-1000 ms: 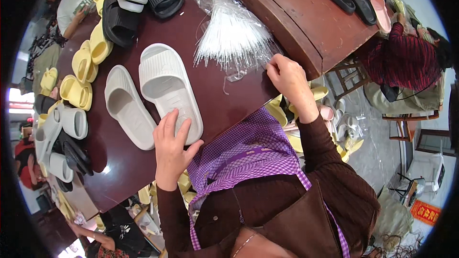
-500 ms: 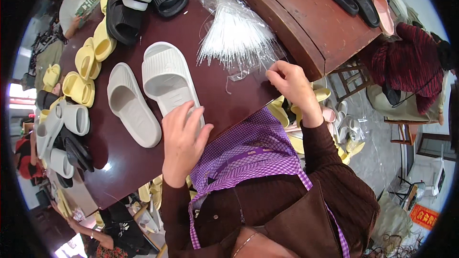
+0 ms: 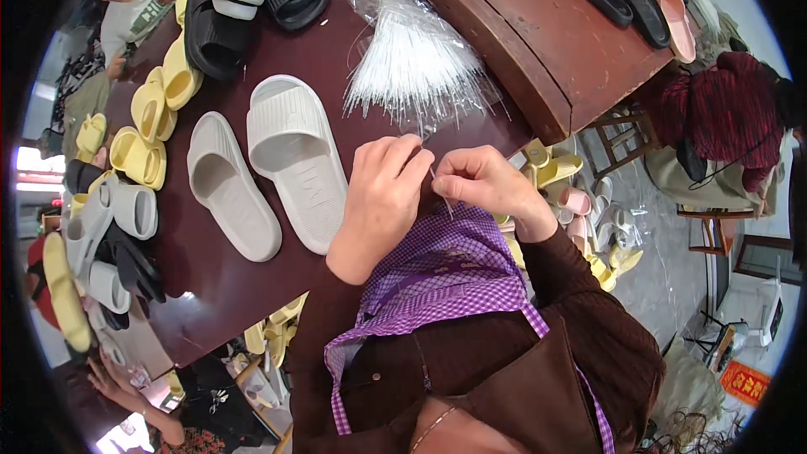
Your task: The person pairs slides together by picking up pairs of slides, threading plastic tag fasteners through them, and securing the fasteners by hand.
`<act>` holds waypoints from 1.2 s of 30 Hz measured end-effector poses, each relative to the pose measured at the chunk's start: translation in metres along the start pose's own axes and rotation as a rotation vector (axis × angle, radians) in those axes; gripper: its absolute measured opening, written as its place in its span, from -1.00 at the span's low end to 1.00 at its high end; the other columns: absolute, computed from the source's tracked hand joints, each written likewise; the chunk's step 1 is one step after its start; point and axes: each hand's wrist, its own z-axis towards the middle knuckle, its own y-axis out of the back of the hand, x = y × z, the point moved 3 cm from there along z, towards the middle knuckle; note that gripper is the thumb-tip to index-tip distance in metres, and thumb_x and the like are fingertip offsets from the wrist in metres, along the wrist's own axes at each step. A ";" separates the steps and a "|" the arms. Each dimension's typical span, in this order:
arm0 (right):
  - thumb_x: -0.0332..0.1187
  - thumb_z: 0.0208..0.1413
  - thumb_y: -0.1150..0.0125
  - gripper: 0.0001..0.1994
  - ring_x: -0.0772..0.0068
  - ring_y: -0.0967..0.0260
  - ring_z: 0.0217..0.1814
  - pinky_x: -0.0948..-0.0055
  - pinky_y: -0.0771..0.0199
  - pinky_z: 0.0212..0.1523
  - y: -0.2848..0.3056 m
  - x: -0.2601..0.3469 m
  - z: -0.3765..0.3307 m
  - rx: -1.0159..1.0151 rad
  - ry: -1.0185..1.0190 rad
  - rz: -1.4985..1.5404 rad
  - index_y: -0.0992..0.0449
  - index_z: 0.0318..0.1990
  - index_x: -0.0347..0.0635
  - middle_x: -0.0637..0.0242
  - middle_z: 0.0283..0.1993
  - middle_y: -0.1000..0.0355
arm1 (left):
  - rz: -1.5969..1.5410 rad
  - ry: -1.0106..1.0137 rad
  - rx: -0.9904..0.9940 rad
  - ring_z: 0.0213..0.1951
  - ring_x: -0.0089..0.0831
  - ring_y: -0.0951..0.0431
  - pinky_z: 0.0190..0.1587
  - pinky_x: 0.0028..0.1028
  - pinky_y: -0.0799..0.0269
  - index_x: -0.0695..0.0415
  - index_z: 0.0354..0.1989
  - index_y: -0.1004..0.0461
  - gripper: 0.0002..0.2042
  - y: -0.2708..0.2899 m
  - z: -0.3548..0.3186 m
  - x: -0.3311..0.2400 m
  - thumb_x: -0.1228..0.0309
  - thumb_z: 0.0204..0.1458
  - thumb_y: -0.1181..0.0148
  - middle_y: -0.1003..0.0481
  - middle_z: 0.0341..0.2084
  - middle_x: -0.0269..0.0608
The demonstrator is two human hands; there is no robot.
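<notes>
Left hand (image 3: 382, 193) and right hand (image 3: 487, 185) are held nearly together, a thin strand (image 3: 450, 205) pinched by the right, the left's grip indeterminable; the nearer grey slipper (image 3: 304, 189) is found on the table (image 3: 340, 63), left of both, nearest the left hand, long axis slanting away and leftward.

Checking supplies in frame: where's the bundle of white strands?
Head view, upper middle: the bundle lies on the dark red table, beyond both hands, between the grey slides and the brown wooden desk.
</notes>
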 end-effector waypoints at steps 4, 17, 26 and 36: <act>-0.33 0.11 -0.17 -0.83 0.76 -0.26 -0.53 0.71 -0.23 -0.53 -0.002 -0.002 0.001 0.039 -0.037 0.040 -0.46 -0.44 -0.23 0.50 -0.56 -0.38 | 0.003 -0.026 0.001 -0.15 -0.20 -0.42 -0.08 -0.27 -0.30 0.22 -0.26 -0.45 -0.72 -0.005 0.000 0.005 0.58 -0.26 -0.17 -0.44 -0.21 -0.15; -0.43 0.10 -0.16 -0.92 0.67 -0.30 -0.47 0.64 -0.30 -0.48 0.019 0.002 0.028 -0.213 0.200 -0.164 -0.49 -0.30 -0.24 0.40 -0.45 -0.40 | -0.079 0.056 -0.134 -0.21 -0.21 -0.45 -0.11 -0.31 -0.31 0.22 -0.33 -0.44 -0.81 -0.006 -0.006 0.015 0.61 -0.18 -0.19 -0.48 -0.27 -0.18; -0.53 -0.03 -0.22 -0.84 0.15 -0.43 -0.26 0.31 -0.45 -0.28 0.033 0.009 0.076 -0.462 0.700 -0.892 -0.48 -0.25 -0.22 0.21 -0.27 -0.41 | -0.484 0.317 -0.290 -0.29 -0.39 -0.45 -0.25 -0.49 -0.38 0.23 -0.31 -0.41 -0.85 -0.001 -0.009 0.019 0.71 -0.04 -0.12 -0.48 -0.27 -0.15; -0.51 -0.05 -0.23 -0.87 0.15 -0.42 -0.26 0.31 -0.44 -0.28 0.033 0.011 0.087 -0.406 0.838 -1.048 -0.47 -0.31 -0.17 0.25 -0.28 -0.40 | -0.983 0.571 -0.445 -0.32 -0.68 -0.38 -0.25 -0.66 -0.33 0.24 -0.26 -0.36 -0.89 -0.005 -0.008 0.034 0.68 0.07 -0.07 -0.45 -0.28 -0.27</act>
